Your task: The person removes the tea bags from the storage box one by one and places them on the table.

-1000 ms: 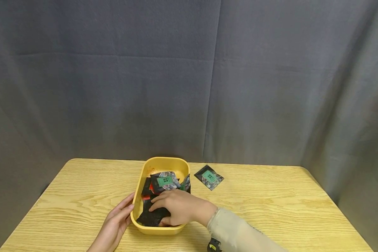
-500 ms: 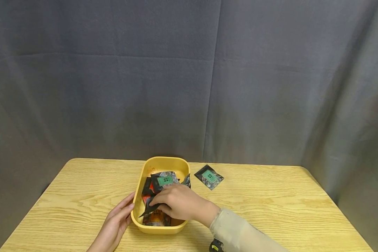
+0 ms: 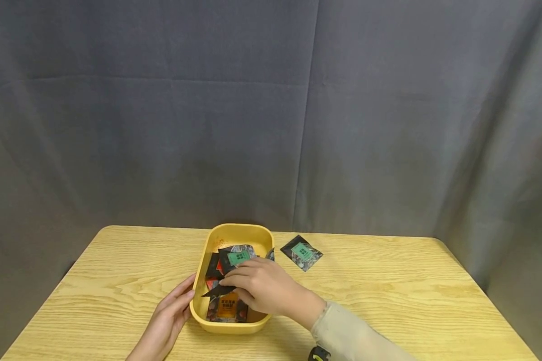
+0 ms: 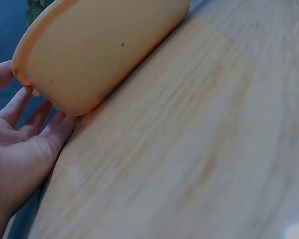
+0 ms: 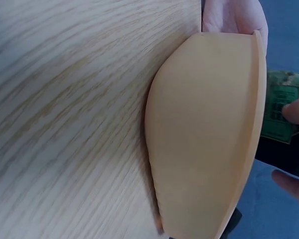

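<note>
The yellow bin stands on the table with several dark packets inside. My right hand is over the bin and pinches a black packet whose near edge is tipped up. In the right wrist view, a green-labelled packet shows past the bin's rim beside my right fingers. Below the hand lies a packet with an orange label. Farther back in the bin is another green-labelled packet. My left hand touches the bin's left side with loosely extended fingers, seen against the wall in the left wrist view.
One loose packet with a green label lies on the wooden table, right of the bin near the back edge. A grey curtain hangs behind the table.
My right hand has gripped the black packet and raised it off the orange-labelled one, which was covered before. The hand has shifted slightly right and back. My left hand keeps its place at the bin.
</note>
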Available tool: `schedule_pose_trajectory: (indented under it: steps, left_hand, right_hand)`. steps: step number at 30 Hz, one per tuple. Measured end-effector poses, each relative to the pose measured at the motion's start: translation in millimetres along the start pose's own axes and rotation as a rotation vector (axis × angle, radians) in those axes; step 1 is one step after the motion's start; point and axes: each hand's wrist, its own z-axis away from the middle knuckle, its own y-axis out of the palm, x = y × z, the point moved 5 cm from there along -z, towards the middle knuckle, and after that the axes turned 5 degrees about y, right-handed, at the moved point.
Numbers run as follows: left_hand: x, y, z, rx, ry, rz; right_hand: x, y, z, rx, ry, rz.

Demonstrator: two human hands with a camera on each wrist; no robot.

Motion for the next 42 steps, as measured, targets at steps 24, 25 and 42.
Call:
schedule_pose_trajectory:
  steps: [24, 25, 42]
  left_hand:
    - [-0.1, -2.4, -1.2, -0.026, -0.025, -0.007]
    - [0.1, -2.0, -1.3, -0.027, -0.025, -0.007]
    - [0.3, -0.2, -2.0, -0.037, -0.023, 0.009]
  right_hand:
    - [-42.6, -24.1, 45.8, -0.303, 0.104, 0.066]
    - [-44.9, -24.8, 48.3, -0.307, 0.115, 0.074]
    - [-84.5, -37.1, 82.7, -0.385, 0.248, 0.120]
